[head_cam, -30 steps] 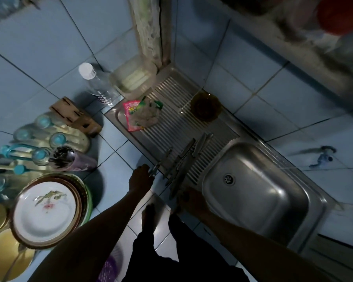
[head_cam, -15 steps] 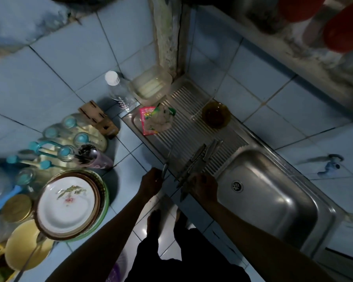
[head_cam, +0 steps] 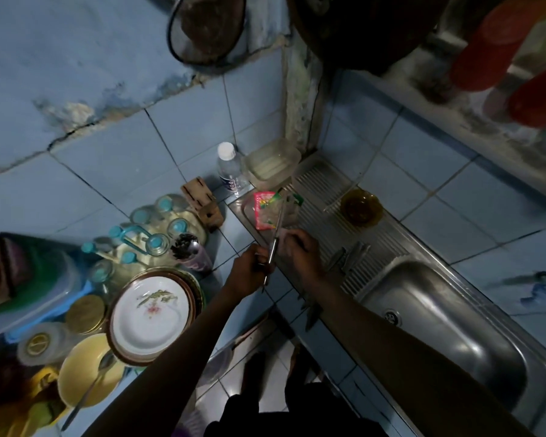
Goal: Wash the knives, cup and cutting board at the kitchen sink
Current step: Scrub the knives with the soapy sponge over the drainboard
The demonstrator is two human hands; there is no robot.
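Both hands have risen from the heap of knives since a second ago, and one knife has come up with them: it now stands nearly upright between the hands, over the front edge of the counter, where earlier it lay among the others on the ribbed draining board.

Largest of what matters, the steel sink lies to the right and looks dry; I see no water running from the blue tap on the wall, so washing seems not yet begun. On the draining board stand the amber glass cup, the pink soap packet and the remaining knives. At least one more dark blade appears to poke over the counter edge beneath the right forearm. I cannot pick out a cutting board. A wooden knife block sits beside a stack of plates.

The left hand is clenched round the lower part of the knife. The right hand is curled close against its upper part, but in this dim light I cannot tell whether those fingers actually pinch the steel.

The risks, as I judge them: fingers closing on the edge rather than the spine would be cut; a loose grip would drop the knife toward the bare feet below; and the right forearm could nudge the overhanging blade off the counter.
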